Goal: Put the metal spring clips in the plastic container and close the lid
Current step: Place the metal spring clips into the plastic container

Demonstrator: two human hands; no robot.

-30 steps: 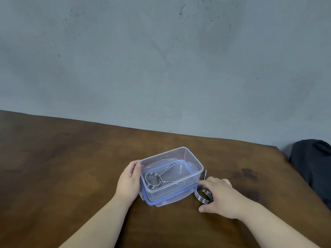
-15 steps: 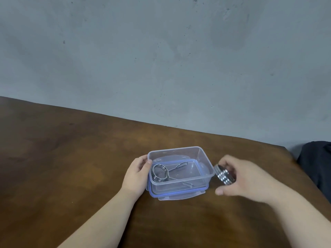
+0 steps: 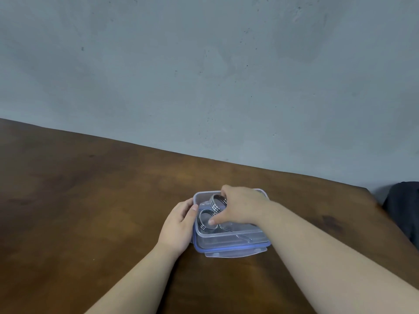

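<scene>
A clear plastic container (image 3: 229, 240) stands open on the brown table, resting on its blue-rimmed lid (image 3: 235, 251). One metal spring clip (image 3: 207, 220) lies inside it, coil at the left, wire arms running right. My right hand (image 3: 241, 208) reaches over the container and holds a second spring clip (image 3: 216, 203) above the inside, near the back left corner. My left hand (image 3: 179, 224) grips the container's left wall, thumb on the rim.
The wooden table (image 3: 90, 211) ends at a grey wall behind. A dark fabric object (image 3: 403, 207) sits at the table's right edge.
My right hand lifted the second spring clip from the table at the container's right and carried it left over the container. My left hand kept its hold on the wall.
</scene>
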